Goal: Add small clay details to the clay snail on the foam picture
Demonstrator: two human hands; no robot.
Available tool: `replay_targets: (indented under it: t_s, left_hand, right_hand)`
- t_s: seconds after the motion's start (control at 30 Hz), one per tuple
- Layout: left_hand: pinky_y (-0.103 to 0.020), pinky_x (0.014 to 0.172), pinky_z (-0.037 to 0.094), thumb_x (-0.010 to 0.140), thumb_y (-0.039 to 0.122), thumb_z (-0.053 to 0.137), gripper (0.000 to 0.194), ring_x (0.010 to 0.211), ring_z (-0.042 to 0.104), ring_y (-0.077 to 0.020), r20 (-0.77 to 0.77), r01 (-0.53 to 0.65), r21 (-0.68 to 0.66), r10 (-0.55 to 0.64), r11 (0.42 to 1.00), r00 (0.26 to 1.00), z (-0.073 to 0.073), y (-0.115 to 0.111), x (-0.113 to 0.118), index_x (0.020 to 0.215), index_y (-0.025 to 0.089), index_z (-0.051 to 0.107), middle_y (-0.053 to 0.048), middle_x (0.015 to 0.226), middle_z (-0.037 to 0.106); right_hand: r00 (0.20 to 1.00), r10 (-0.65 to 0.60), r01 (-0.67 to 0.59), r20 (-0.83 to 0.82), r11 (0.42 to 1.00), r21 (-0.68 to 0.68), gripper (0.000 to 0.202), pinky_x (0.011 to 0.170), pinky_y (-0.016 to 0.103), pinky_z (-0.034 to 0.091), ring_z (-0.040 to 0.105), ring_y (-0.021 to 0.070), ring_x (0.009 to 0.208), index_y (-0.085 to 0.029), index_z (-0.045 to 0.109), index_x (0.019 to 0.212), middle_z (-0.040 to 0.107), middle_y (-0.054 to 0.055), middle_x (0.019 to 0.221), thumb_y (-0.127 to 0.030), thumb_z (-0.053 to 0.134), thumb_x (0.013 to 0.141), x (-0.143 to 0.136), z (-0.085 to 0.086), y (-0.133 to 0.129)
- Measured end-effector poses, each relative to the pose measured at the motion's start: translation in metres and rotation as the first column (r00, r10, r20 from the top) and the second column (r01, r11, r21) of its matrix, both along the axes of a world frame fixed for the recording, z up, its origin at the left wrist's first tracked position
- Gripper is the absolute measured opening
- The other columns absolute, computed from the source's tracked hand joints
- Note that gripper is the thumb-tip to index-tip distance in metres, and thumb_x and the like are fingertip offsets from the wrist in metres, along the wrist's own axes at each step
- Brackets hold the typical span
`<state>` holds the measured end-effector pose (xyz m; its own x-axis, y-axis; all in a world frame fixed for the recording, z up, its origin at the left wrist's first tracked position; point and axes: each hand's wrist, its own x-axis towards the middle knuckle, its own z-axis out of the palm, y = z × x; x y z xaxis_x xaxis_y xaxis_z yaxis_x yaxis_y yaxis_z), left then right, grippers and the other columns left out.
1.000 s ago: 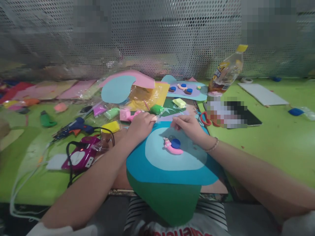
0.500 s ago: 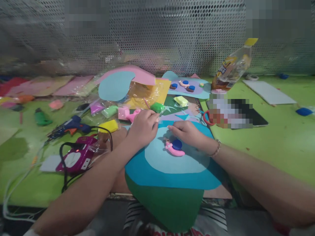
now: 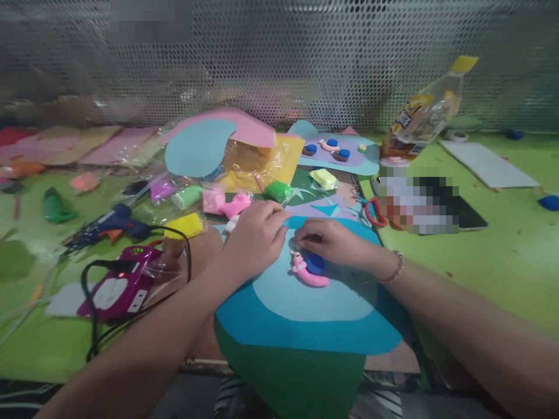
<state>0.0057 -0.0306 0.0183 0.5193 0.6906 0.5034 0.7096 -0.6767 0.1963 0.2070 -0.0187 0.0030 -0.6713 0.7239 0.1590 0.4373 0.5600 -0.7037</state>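
Head camera, looking down at a green craft table. The left hand (image 3: 255, 235) rests knuckles-up on the far edge of a layered foam sheet, pale blue oval on darker blue on green (image 3: 305, 326). Its fingers (image 3: 275, 218) are curled loosely inward; whether they pinch anything cannot be told. The right hand (image 3: 334, 241) lies just beside it, fingers (image 3: 305, 235) bent down with tips pressed together on the sheet, seemingly closed on something too small to make out.

Directly below the right fingertips, almost touching them, sits a small pink clay snail with a round dark blue shell (image 3: 309, 270), lying on the pale blue oval. The left fingers are just to its upper left, apart from it.

Beyond the left fingers lie a pink clay block in clear wrap (image 3: 225, 202) and a green clay block (image 3: 278, 190). Further left of that hand are a yellow clay block (image 3: 186, 226), a blue glue gun (image 3: 111, 224) and a magenta device with a black cord (image 3: 120, 288). Right of the right hand, red-handled scissors (image 3: 373, 212) lie near; a tilted plastic bottle with a yellow cap (image 3: 425, 113) stands well beyond.
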Motion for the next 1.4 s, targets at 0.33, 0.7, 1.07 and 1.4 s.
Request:
replay_targets:
  t_s: [0.33, 0.7, 1.07, 1.4]
  left_hand:
    - [-0.038, 0.083, 0.045, 0.089, 0.016, 0.044, 0.019, 0.094, 0.053, -0.0211, 0.000, 0.011, -0.017, -0.011, 1.000, 1.000, -0.002, -0.001, -0.001, 0.101, 0.015, 0.059, -0.009, 0.099, 0.058]
    - [-0.037, 0.082, 0.046, 0.089, 0.016, 0.045, 0.020, 0.093, 0.053, -0.0205, -0.016, 0.014, -0.027, -0.015, 1.000, 1.000, 0.000, -0.001, -0.001, 0.099, 0.012, 0.061, -0.009, 0.096, 0.059]
    - [-0.037, 0.081, 0.046, 0.089, 0.017, 0.044, 0.020, 0.092, 0.053, -0.0207, -0.024, 0.011, -0.040, -0.011, 0.999, 1.000, 0.003, -0.001, 0.000, 0.096, 0.013, 0.062, -0.009, 0.095, 0.060]
    - [-0.037, 0.081, 0.046, 0.090, 0.018, 0.043, 0.020, 0.092, 0.054, -0.0205, -0.027, 0.013, -0.037, -0.014, 0.999, 1.000, 0.003, -0.001, -0.001, 0.096, 0.013, 0.062, -0.008, 0.094, 0.060]
  right_hand:
    - [0.998, 0.054, -0.054, 0.020, 0.998, 0.020, 0.014, 0.065, 0.024, 0.046, 0.058, 0.0128, 0.073, -0.020, 0.067, 0.083, 0.062, 0.002, 0.083, -0.017, 0.054, 0.088, 0.001, 0.001, 0.001]
    - [0.997, 0.055, -0.055, 0.050, 0.998, -0.019, 0.015, 0.066, 0.022, 0.045, 0.057, 0.0113, 0.073, -0.017, 0.068, 0.084, 0.061, 0.002, 0.082, -0.018, 0.054, 0.089, 0.000, 0.008, -0.002]
    - [0.993, 0.115, -0.113, 0.021, 0.991, -0.068, 0.020, 0.076, 0.025, 0.047, 0.059, 0.0143, 0.086, -0.018, 0.067, 0.089, 0.063, 0.004, 0.090, -0.016, 0.047, 0.090, 0.006, 0.011, -0.001]
    - [0.993, 0.119, -0.118, 0.026, 0.991, -0.056, 0.018, 0.076, 0.025, 0.046, 0.059, 0.0140, 0.085, -0.018, 0.066, 0.090, 0.062, 0.003, 0.091, -0.015, 0.049, 0.089, 0.006, 0.007, 0.000]
